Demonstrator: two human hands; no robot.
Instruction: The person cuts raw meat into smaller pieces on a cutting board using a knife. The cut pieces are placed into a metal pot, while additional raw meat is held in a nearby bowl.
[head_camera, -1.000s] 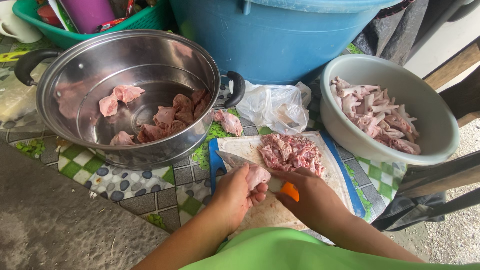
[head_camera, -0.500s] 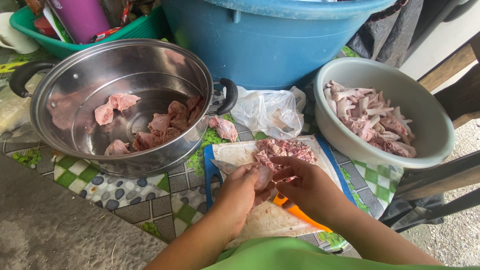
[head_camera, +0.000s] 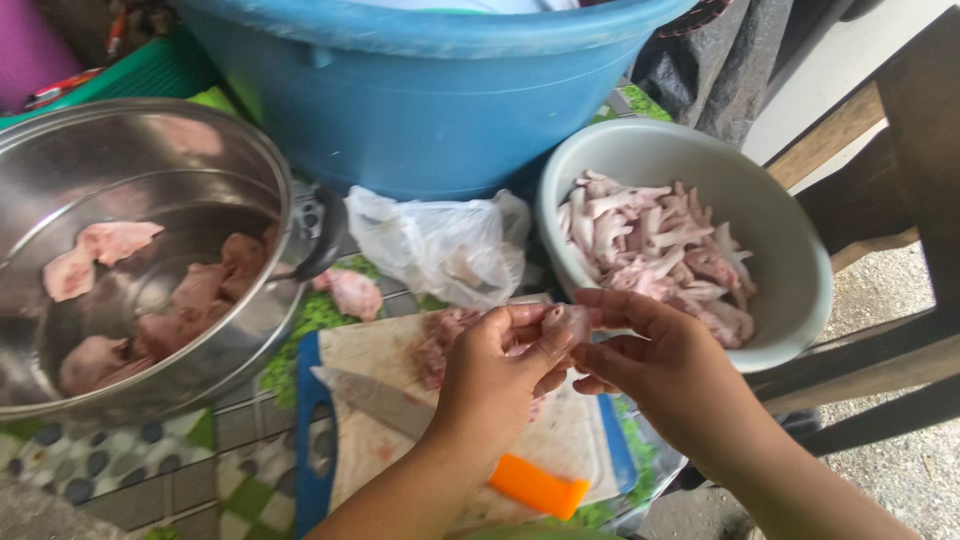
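Raw meat piece (head_camera: 568, 322), pale pink, is pinched between both hands just above the far edge of the cutting board (head_camera: 375, 350). The left hand (head_camera: 495, 375) has its fingers (head_camera: 548, 345) curled narrow around the piece, and the right hand (head_camera: 665, 375) grips its other end with thumb and fingertips closed on it. Under the wrists a knife lies on the board, its blade (head_camera: 375, 400) pointing left and its orange handle (head_camera: 537, 487) nearest the person. More cut meat (head_camera: 440, 340) sits on the board's far side. The tabletop (head_camera: 110, 460) wears a chequered green cloth. Left stands a steel pot (head_camera: 150, 260) with meat pieces (head_camera: 205, 290) inside; one piece (head_camera: 352, 292) lies beside it. Beyond the board are a crumpled clear plastic bag (head_camera: 440, 245), a grey bowl (head_camera: 790, 250) of raw chicken feet (head_camera: 650, 250) on the right, and a big blue tub (head_camera: 430, 90) behind.
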